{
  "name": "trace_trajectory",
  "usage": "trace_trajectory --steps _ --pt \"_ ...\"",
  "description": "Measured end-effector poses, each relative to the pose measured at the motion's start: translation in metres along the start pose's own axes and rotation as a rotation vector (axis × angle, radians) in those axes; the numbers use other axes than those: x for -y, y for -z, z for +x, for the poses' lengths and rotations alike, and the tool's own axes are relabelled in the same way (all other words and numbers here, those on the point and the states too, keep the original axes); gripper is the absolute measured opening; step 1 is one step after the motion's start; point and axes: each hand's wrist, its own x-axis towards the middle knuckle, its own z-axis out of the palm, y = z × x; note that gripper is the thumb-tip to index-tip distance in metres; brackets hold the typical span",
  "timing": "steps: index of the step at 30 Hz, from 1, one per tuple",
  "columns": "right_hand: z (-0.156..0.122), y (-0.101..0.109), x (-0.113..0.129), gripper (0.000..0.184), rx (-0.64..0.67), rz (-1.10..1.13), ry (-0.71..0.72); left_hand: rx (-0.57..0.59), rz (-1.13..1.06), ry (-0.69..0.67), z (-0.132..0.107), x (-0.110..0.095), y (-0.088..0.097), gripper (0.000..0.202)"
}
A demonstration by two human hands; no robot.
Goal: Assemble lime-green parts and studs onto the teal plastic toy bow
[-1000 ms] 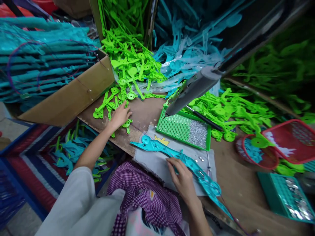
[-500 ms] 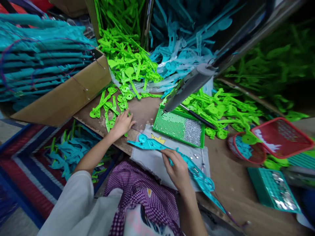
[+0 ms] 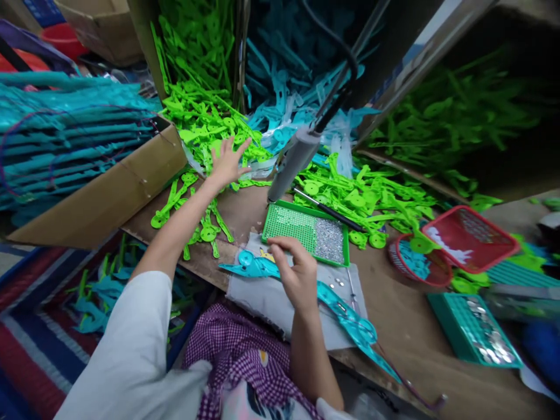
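My left hand [image 3: 228, 163] reaches over the heap of bright green plastic parts [image 3: 205, 116], its fingers spread and nothing visibly held. My right hand [image 3: 300, 274] is raised above a long teal plastic piece [image 3: 345, 321], thumb and forefinger curled close together; whatever may be between them is too small to make out. That teal piece lies slantwise on a grey cloth [image 3: 258, 297], a thin wire trailing from its right end. Beyond the cloth sits a green tray [image 3: 349, 248] of small metal screws. A grey electric screwdriver [image 3: 291, 160] hangs over the tray's left corner.
At left stands a cardboard box [image 3: 105, 181] of stacked teal pieces. More green parts [image 3: 359, 192] lie behind the tray. On the right are red baskets [image 3: 490, 224] and a teal box [image 3: 455, 332] with shiny metal discs. A black-handled rod [image 3: 336, 213] leans across the tray's back edge.
My left hand has moved forward from the loose green parts at the table edge to the larger heap, fingers spreading. My right hand has lifted off the teal piece, fingers curling.
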Motion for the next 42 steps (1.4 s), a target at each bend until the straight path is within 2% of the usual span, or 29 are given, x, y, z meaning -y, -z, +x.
trace_trajectory --steps 2,4,6,8,10,13,16,19,22,28,31,33,36,38,40,42 --pt "-0.011 0.001 -0.005 0.014 0.055 -0.023 0.017 0.044 -0.007 0.022 0.033 -0.013 -0.013 0.087" --pt "-0.022 0.006 -0.008 0.014 0.120 -0.055 0.050 0.135 -0.003 0.100 0.057 -0.020 -0.024 0.089" --pt "-0.032 0.012 -0.013 0.014 0.140 -0.086 0.048 0.206 0.003 0.134 0.069 -0.015 -0.029 0.084" --pt "-0.040 0.017 -0.021 0.013 0.116 -0.105 0.001 0.227 0.002 0.104 0.068 -0.001 -0.027 0.076" --pt "-0.048 0.021 -0.029 0.012 0.098 -0.108 -0.049 0.225 -0.005 0.026 0.058 0.016 -0.021 0.070" --pt "-0.054 0.021 -0.036 0.013 0.114 -0.097 -0.062 0.207 -0.003 -0.138 0.025 0.035 -0.010 0.064" --pt "-0.055 0.017 -0.036 0.014 0.175 -0.093 -0.039 0.164 0.023 -0.255 -0.016 0.039 -0.003 0.057" --pt "-0.053 0.009 -0.038 0.016 0.225 -0.088 -0.023 0.129 0.033 -0.302 -0.051 0.037 0.000 0.057" --pt "-0.050 0.000 -0.043 0.018 0.283 -0.080 -0.042 0.097 0.020 -0.296 -0.073 0.035 0.001 0.057" --pt "-0.031 -0.017 -0.043 0.020 0.305 -0.062 -0.192 0.063 0.035 -0.269 -0.091 0.028 0.002 0.046" --pt "0.000 -0.045 -0.041 0.026 0.188 0.045 -0.279 0.047 0.045 -0.260 -0.102 0.021 0.003 0.048" --pt "0.026 -0.073 -0.045 0.040 0.094 0.169 -0.334 0.046 0.040 -0.240 -0.113 0.016 0.004 0.048" --pt "0.052 -0.105 -0.056 0.050 0.098 0.396 -0.516 0.057 0.037 -0.202 -0.132 0.013 0.008 0.047" --pt "0.050 -0.106 -0.062 0.051 0.067 0.487 -0.610 0.055 0.044 -0.177 -0.144 0.018 0.014 0.048" --pt "0.039 -0.093 -0.064 0.051 0.048 0.530 -0.627 0.040 0.043 -0.136 -0.152 0.028 0.019 0.047" --pt "0.030 -0.075 -0.065 0.051 0.090 0.545 -0.621 0.004 0.044 -0.067 -0.155 0.037 0.023 0.040"
